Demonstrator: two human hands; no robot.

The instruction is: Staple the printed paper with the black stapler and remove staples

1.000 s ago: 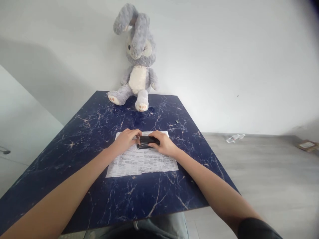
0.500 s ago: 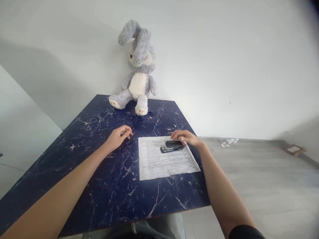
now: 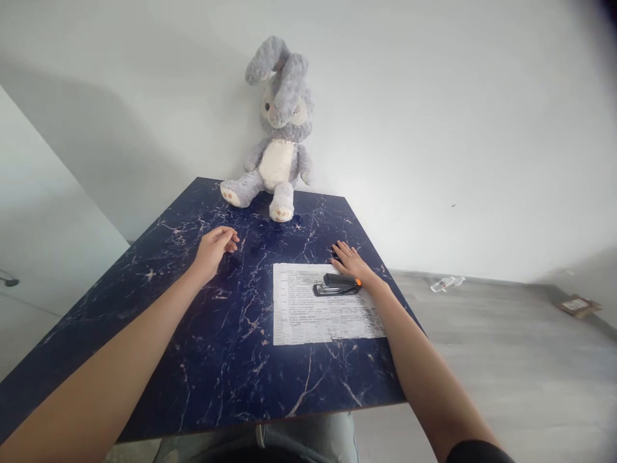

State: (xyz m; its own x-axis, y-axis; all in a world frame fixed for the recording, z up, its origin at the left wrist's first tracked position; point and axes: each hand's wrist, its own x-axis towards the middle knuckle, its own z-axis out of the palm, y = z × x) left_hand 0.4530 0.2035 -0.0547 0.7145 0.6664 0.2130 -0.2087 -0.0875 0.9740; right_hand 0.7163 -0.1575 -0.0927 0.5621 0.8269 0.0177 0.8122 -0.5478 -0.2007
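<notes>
My right hand (image 3: pixel 351 262) lies flat with its fingers spread, over the table just past the far edge of a printed sheet of paper (image 3: pixel 308 321). Its wrist crosses the sheet's right side. On the paper, close beside that hand, rests a black stapler (image 3: pixel 340 281) with an orange patch at its right end; nothing grips it. My left hand (image 3: pixel 216 249) is over the table, left of the sheet and apart from it. Its fingers are loosely curled in toward the thumb, and I see nothing in them.
A grey plush rabbit (image 3: pixel 277 161) sits on the table's far end against the wall. The table (image 3: pixel 231 373) has a dark blue marbled top. On the floor to the right lie a clear plastic item (image 3: pixel 447 283) and a brown packet (image 3: pixel 576 305).
My right hand has come off the stapler's far side and flattened beyond the paper, covering the spot where a small item lay. My left hand has drawn left, away from the sheet.
</notes>
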